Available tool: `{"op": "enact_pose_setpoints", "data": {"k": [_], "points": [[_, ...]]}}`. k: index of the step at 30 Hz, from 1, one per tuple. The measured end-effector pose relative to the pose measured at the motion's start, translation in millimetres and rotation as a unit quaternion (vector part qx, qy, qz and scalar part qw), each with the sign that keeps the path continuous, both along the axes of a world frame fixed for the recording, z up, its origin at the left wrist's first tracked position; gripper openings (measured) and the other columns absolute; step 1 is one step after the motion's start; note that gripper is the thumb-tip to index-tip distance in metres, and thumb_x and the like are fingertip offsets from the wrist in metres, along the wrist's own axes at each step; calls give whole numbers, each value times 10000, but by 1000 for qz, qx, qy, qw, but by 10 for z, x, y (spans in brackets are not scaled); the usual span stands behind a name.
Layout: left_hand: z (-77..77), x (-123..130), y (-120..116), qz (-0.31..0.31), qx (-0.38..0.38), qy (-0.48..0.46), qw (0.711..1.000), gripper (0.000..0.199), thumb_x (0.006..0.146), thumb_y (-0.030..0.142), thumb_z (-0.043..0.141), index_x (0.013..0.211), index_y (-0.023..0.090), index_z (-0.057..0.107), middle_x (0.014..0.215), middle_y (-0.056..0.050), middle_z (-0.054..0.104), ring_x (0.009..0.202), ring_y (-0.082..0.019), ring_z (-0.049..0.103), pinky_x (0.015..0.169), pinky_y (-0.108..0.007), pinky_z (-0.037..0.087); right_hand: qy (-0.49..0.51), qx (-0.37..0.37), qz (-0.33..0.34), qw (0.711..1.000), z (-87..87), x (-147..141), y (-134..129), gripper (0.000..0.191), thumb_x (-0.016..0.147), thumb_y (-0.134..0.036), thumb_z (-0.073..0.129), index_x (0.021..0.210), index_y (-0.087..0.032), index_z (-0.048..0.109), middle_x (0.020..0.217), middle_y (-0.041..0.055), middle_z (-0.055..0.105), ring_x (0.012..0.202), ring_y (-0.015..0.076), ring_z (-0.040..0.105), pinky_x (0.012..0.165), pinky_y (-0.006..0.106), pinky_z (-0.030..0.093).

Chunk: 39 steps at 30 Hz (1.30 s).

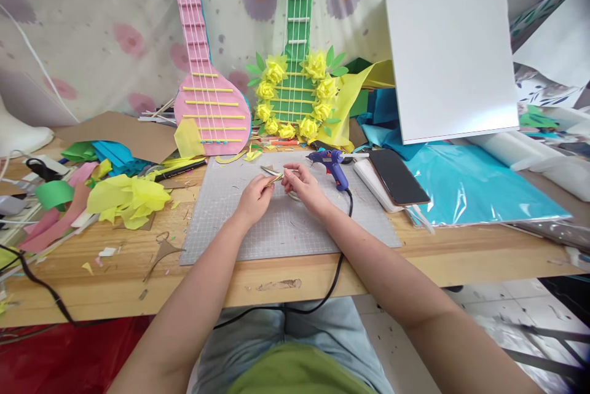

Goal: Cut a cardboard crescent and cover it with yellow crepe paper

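Note:
Over the grey cutting mat (249,240), my left hand (255,199) pinches a small, thin yellowish piece (275,179). My right hand (302,184) meets it from the right, its fingertips closed on the other end of that piece. The piece is mostly hidden by the fingers, so its shape cannot be made out. Scissors (270,171) lie on the mat just behind my hands, partly covered by them. To the right of my right hand rests a blue glue gun (332,166), its black cord running down over the table edge.
A pink paper instrument (214,102) and a green one (295,83) with yellow flowers stand at the back. Yellow crepe paper (129,197) and scraps lie left. On the right are a phone (397,176), a white board (454,62) and blue wrapped sheets (479,188).

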<state>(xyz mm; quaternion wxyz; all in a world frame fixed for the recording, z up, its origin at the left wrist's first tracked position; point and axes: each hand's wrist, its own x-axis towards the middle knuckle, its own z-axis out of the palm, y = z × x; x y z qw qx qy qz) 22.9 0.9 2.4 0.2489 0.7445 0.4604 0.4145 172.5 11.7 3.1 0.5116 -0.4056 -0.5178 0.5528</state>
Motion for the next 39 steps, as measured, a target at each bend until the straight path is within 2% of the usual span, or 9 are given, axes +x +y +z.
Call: {"op": "enact_pose_setpoints", "data": {"k": [10, 21, 26, 28, 29, 32, 34, 35, 39], "points": [[20, 46, -29, -40, 17, -11, 999, 305, 869, 340, 408, 985, 202, 654, 738, -33, 558, 737, -162, 524, 693, -271, 412, 12, -16, -5, 1000, -7, 0, 8, 487, 609, -475, 678, 951, -206, 458, 625, -76, 522, 526, 67, 483, 546, 237, 389], [1, 46, -16, -19, -11, -19, 1000, 267, 793, 199, 485, 1022, 166, 618, 803, -37, 561, 717, -137, 513, 630, -243, 402, 24, -4, 23, 999, -28, 6, 20, 499, 594, -456, 698, 953, -215, 448, 674, -59, 544, 557, 76, 514, 585, 251, 425], [-8, -36, 15, 25, -19, -17, 999, 308, 746, 146, 477, 1035, 166, 582, 754, -15, 528, 666, -124, 489, 619, -245, 395, -79, 29, -28, 996, 78, 184, 10, 433, 633, -479, 649, 921, -217, 461, 660, -48, 536, 534, 88, 513, 539, 248, 414], [-28, -120, 52, 57, -21, -39, 997, 300, 753, 142, 455, 1037, 185, 542, 737, -2, 526, 659, -125, 498, 628, -251, 395, -211, 55, -45, 975, 177, 425, -14, 348, 671, -503, 607, 816, -205, 500, 651, -22, 559, 548, 102, 526, 528, 246, 395], [-41, -167, 75, 77, -21, -52, 995, 287, 757, 143, 449, 1032, 194, 513, 735, 4, 529, 664, -126, 507, 640, -256, 397, -295, 56, -16, 954, 229, 577, -26, 335, 680, -518, 595, 749, -199, 518, 639, -9, 572, 557, 109, 529, 529, 245, 384], [-80, -295, 142, 125, -25, -77, 989, 209, 765, 158, 453, 967, 207, 431, 753, 8, 543, 708, -134, 535, 680, -273, 403, -489, -46, 67, 869, 336, 1033, -39, 450, 674, -631, 530, 602, -187, 511, 537, 10, 559, 493, 122, 496, 475, 252, 328], [-93, -343, 170, 136, -34, -76, 987, 150, 782, 182, 448, 919, 211, 396, 747, 8, 544, 708, -137, 543, 678, -278, 404, -576, -63, -17, 815, 334, 1230, -14, 499, 625, -682, 535, 589, -185, 515, 557, 26, 561, 521, 139, 492, 477, 256, 308], [-95, -353, 177, 133, -38, -69, 988, 126, 792, 191, 438, 904, 213, 385, 734, 11, 542, 696, -137, 543, 671, -278, 404, -586, -57, -63, 806, 311, 1277, 8, 512, 608, -694, 541, 649, -185, 533, 603, 34, 581, 554, 152, 508, 487, 256, 315], [-78, -333, 157, 102, -34, -30, 994, 61, 821, 196, 398, 877, 214, 383, 731, 8, 579, 704, -135, 557, 684, -277, 405, -552, -2, -174, 815, 144, 1178, 123, 576, 595, -651, 591, 891, -157, 564, 867, 99, 631, 742, 207, 564, 580, 273, 377]]}}
